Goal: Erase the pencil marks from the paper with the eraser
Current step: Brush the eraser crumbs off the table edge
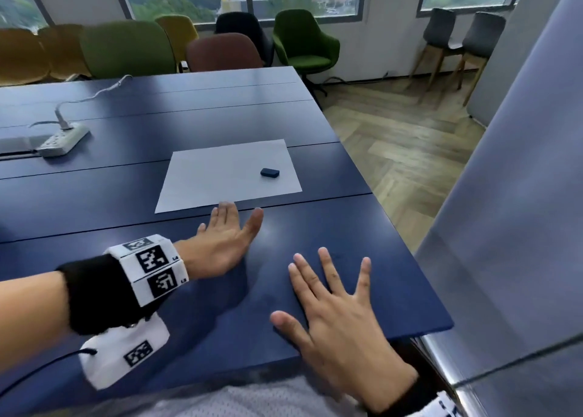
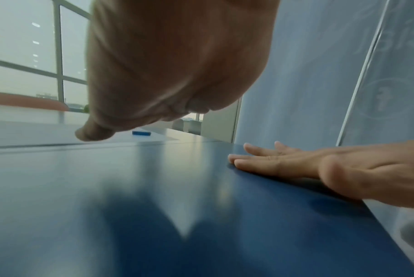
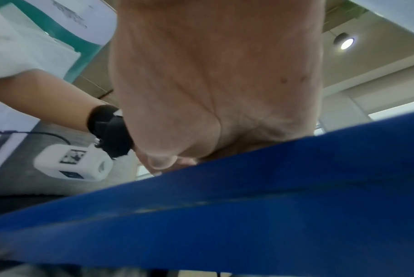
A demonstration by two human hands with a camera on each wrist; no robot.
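A white sheet of paper (image 1: 227,173) lies on the dark blue table (image 1: 110,202), and a small dark blue eraser (image 1: 270,173) rests on its right part. No pencil marks show on the sheet from here. My left hand (image 1: 227,237) is open with straight fingers, its fingertips just short of the paper's near edge. My right hand (image 1: 334,309) lies flat and spread on the table near the front edge, holding nothing. In the left wrist view the eraser (image 2: 141,133) sits beyond my left palm (image 2: 177,65), with my right hand (image 2: 308,165) flat at the right.
A white power strip (image 1: 63,140) with a grey cable lies at the table's left. Several chairs (image 1: 303,41) stand behind the table. A grey partition (image 1: 520,196) rises close on the right, by the table's right edge (image 1: 410,249).
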